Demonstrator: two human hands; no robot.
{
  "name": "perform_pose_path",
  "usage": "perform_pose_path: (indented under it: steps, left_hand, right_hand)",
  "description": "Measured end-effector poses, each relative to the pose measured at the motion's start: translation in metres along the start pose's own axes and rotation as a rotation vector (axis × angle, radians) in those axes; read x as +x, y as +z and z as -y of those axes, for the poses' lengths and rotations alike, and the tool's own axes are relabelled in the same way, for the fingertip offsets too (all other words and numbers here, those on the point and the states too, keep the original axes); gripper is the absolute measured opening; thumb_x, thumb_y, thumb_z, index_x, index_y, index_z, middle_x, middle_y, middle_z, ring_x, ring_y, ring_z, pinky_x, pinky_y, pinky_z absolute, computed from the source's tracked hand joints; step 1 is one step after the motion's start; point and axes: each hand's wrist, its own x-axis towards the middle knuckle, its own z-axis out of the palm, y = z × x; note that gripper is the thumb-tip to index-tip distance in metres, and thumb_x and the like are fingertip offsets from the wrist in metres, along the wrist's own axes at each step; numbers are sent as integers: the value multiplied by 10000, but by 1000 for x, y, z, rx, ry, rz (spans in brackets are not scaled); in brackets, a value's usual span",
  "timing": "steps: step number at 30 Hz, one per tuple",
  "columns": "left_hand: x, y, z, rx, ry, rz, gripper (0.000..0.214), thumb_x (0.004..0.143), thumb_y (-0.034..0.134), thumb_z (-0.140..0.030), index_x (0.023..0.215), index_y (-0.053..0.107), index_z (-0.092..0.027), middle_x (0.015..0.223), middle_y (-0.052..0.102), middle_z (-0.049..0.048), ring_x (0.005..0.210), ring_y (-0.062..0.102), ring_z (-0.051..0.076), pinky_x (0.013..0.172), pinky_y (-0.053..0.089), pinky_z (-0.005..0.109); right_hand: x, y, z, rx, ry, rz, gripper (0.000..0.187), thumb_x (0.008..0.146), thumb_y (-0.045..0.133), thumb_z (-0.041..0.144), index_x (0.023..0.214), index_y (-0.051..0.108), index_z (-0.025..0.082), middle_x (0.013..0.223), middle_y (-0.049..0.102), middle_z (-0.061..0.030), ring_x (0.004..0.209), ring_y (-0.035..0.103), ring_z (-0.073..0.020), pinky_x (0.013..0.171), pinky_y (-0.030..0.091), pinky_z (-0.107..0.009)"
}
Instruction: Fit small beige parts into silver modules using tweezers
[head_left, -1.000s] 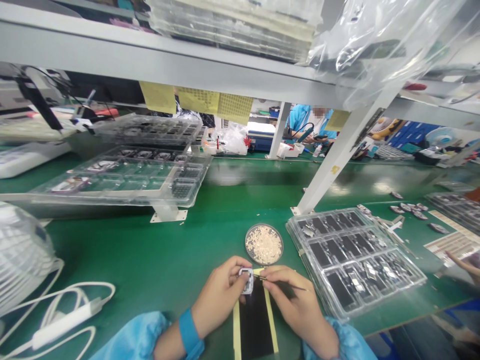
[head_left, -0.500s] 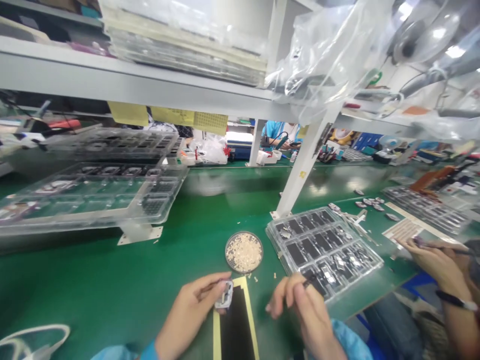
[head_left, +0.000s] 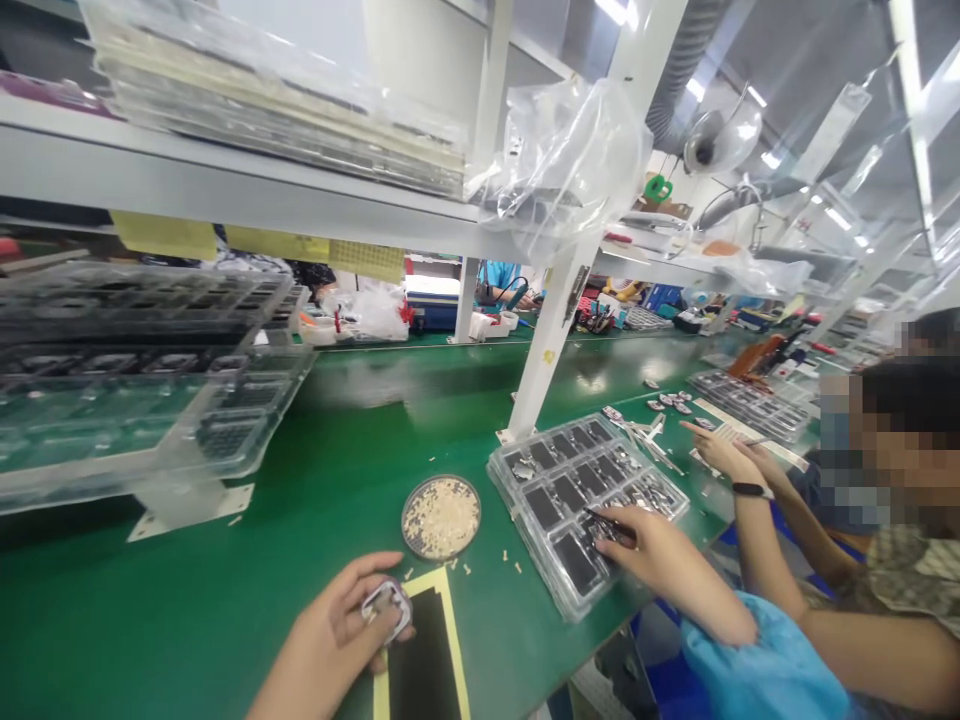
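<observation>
My left hand point(head_left: 337, 635) is closed around a small rounded device housing point(head_left: 388, 606) with a pale rim, the thumb lying across its face. It is just above a black pad point(head_left: 427, 660) edged in yellow. My right hand point(head_left: 649, 550) grips dark tweezers point(head_left: 611, 522), reaching over a clear plastic tray point(head_left: 517, 510). Several compartments of that tray hold dark flat parts and shiny metal pieces. The tweezer tips are down among these parts; whether they pinch one I cannot tell. A round dish point(head_left: 441, 517) of tiny beige pieces stands beyond my left hand.
A few beige pieces point(head_left: 517, 567) lie loose near the dish. Stacked clear trays point(head_left: 255, 420) stand raised at the left. A white post point(head_left: 540, 370) rises behind the parts tray. At the right, a co-worker's hands point(head_left: 724, 455) are over the bench near small housings point(head_left: 675, 400).
My right hand has moved away from my left and out over the parts tray. The view has turned to the right. My left hand still holds the housing, its thumb now across it.
</observation>
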Motion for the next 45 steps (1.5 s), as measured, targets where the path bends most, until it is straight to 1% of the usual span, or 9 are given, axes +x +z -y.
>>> perform_pose_path:
  steps: [6, 10, 16, 20, 23, 33, 38, 42, 45]
  left_hand:
    - [-6, 2, -13, 239, -12, -25, 624, 730, 752, -685, 1012, 657, -137, 787, 710, 72, 644, 663, 188, 405, 384, 181]
    - [-9, 9, -21, 145, -19, -22, 584, 733, 734, -699, 869, 643, -139, 683, 657, 23, 491, 607, 128, 361, 260, 166]
    - [-10, 9, -32, 81, -33, -43, 570, 786, 690, -668, 906, 654, -113, 646, 678, 46, 496, 620, 142, 407, 300, 175]
    - [-11, 5, -35, -4, 3, -57, 531, 814, 699, -581, 1014, 680, -90, 756, 724, 90, 635, 665, 186, 496, 409, 208]
    - [-13, 4, -36, -34, 30, -86, 536, 785, 741, -544, 1058, 706, -84, 770, 715, 70, 581, 581, 139, 521, 422, 214]
    - [-20, 10, -39, -63, 118, -101, 536, 792, 761, -536, 1147, 742, -135, 966, 760, 112, 624, 567, 145, 605, 492, 249]
    - [-24, 11, -37, -34, 134, -109, 473, 818, 745, -501, 1142, 757, -157, 900, 761, 83, 630, 579, 147, 621, 498, 241]
    - [-25, 14, -32, 18, 151, -79, 447, 823, 746, -399, 1209, 719, -175, 1019, 756, 95, 861, 669, 213, 780, 535, 264]
    - [-25, 17, -30, 173, 180, -121, 447, 791, 743, -311, 1211, 708, -160, 990, 755, 92, 801, 649, 198, 742, 522, 254]
  right_hand:
    - [-1, -8, 7, 50, -89, -43, 143, 815, 673, 322, 872, 584, 225, 842, 667, 1, 786, 632, -237, 708, 428, -311]
    - [-3, 4, 46, 256, -156, -120, 232, 916, 608, 450, 890, 569, 223, 752, 601, 23, 677, 577, -204, 640, 407, -296]
    - [-5, 68, 140, 750, -225, 161, 200, 826, 757, 358, 775, 664, 189, 706, 632, 14, 662, 571, -184, 574, 382, -254]
    - [1, 92, 176, 1022, -264, 338, 155, 836, 775, 327, 867, 775, 175, 858, 736, -27, 819, 650, -225, 706, 459, -263]
    - [5, 100, 184, 1111, -284, 413, 230, 865, 773, 376, 788, 775, 158, 803, 749, -45, 787, 669, -226, 721, 473, -265]
    - [3, 122, 191, 1068, -147, 265, 535, 847, 743, 652, 702, 698, 139, 625, 681, -44, 608, 603, -185, 607, 424, -250]
    - [5, 121, 191, 1040, -156, 234, 580, 860, 709, 695, 659, 670, 152, 615, 668, -40, 611, 591, -190, 612, 417, -260]
    - [3, 121, 190, 1005, -153, 238, 588, 859, 698, 709, 658, 660, 158, 602, 653, -34, 604, 581, -193, 610, 405, -268]
    - [3, 122, 190, 999, -164, 230, 577, 880, 686, 682, 635, 629, 162, 595, 636, -29, 600, 563, -188, 611, 392, -268]
